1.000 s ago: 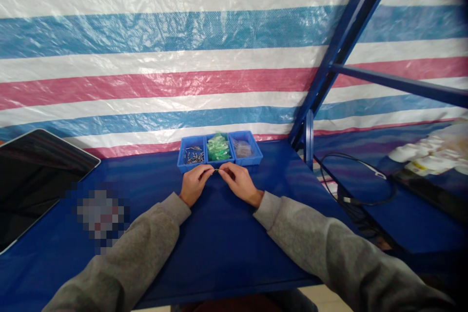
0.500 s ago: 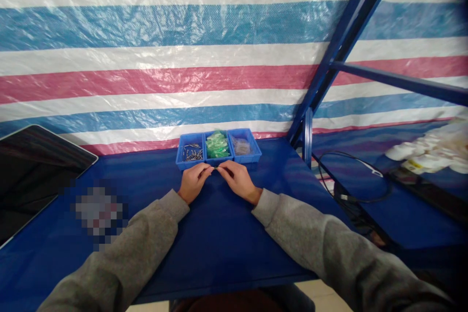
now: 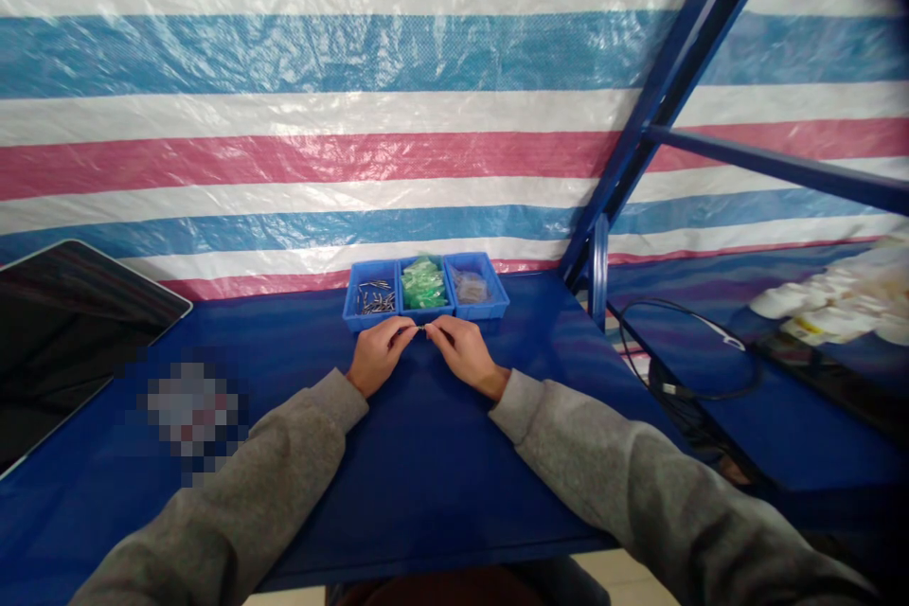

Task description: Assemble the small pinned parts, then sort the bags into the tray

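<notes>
Right now my left hand (image 3: 379, 357) and right hand (image 3: 463, 352) each pinch one end of a tiny metal part (image 3: 421, 329), held between them just before the blue bins (image 3: 424, 288).

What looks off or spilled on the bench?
Nothing stands out. The three bins sit in a straight row, contents inside. Both hands, left and right, pinch a small part between them.
</notes>
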Available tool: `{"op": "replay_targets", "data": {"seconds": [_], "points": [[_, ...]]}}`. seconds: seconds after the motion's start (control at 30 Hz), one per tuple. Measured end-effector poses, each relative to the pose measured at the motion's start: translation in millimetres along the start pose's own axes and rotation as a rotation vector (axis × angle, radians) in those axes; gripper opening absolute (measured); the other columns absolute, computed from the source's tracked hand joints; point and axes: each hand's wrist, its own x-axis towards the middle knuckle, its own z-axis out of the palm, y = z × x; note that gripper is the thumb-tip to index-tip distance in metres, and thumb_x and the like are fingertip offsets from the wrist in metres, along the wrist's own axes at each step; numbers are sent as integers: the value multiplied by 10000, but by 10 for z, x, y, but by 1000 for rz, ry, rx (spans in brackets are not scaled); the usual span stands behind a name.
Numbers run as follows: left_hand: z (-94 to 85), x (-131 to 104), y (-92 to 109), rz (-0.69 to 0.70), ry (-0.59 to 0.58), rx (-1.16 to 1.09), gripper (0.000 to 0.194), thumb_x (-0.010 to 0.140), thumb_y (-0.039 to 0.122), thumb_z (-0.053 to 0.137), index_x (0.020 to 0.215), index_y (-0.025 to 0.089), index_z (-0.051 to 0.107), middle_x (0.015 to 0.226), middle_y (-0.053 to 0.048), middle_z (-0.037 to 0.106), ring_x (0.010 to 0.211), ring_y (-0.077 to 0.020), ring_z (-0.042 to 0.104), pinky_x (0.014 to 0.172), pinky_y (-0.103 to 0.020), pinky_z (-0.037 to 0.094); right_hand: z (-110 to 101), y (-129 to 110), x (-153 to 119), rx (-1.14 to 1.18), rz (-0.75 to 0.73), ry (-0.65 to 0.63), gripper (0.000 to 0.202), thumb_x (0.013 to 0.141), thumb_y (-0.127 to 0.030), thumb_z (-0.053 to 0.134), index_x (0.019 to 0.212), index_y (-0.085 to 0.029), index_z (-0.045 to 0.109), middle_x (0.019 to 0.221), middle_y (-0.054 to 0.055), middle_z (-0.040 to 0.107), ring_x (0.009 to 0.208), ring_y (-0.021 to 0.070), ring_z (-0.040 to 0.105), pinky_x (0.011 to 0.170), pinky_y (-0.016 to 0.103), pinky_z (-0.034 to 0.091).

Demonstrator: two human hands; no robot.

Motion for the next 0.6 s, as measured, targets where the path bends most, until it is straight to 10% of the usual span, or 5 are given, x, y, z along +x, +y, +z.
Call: {"op": "replay_targets", "data": {"seconds": [0.6], "points": [[4,85,-48,-120,-236,6,277,883,365,455,811,170,638,640,12,636,576,-116,548,585,-208,381,21,211,101,64,151,-220,225,875,-295,500,788,-171,667,638,-9,638,570,106,540,579,204,378]]}}
